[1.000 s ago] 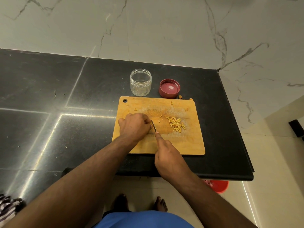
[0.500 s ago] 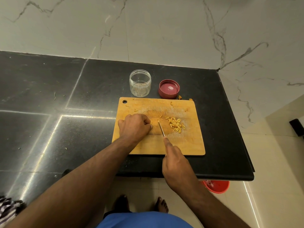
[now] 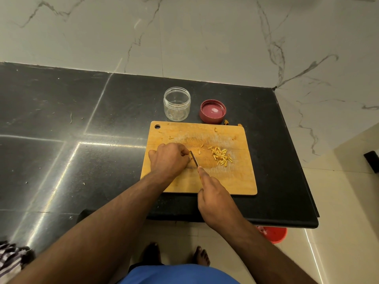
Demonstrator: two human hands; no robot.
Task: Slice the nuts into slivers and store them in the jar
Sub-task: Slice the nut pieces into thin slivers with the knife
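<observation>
A wooden cutting board (image 3: 229, 181) lies on the black counter. A small pile of pale nut slivers (image 3: 221, 156) sits on its right half. My left hand (image 3: 169, 158) is curled over something at the board's left middle; the nut under its fingertips is hidden. My right hand (image 3: 215, 193) grips a small knife (image 3: 194, 159), forefinger along the spine, with the blade right beside my left fingertips. Behind the board stands a clear open jar (image 3: 177, 103), and its red lid (image 3: 212, 111) lies upturned to the right of it.
The black counter (image 3: 82, 130) extends far to the left and ends just right of the board at an edge (image 3: 295, 160). A marble wall rises behind. Stray nut bits (image 3: 226, 121) lie near the lid. A red bucket (image 3: 273, 234) stands on the floor below.
The knife went right toward the sliver pile half a second ago and has come back left, its blade again beside my left fingertips. My left hand stayed put.
</observation>
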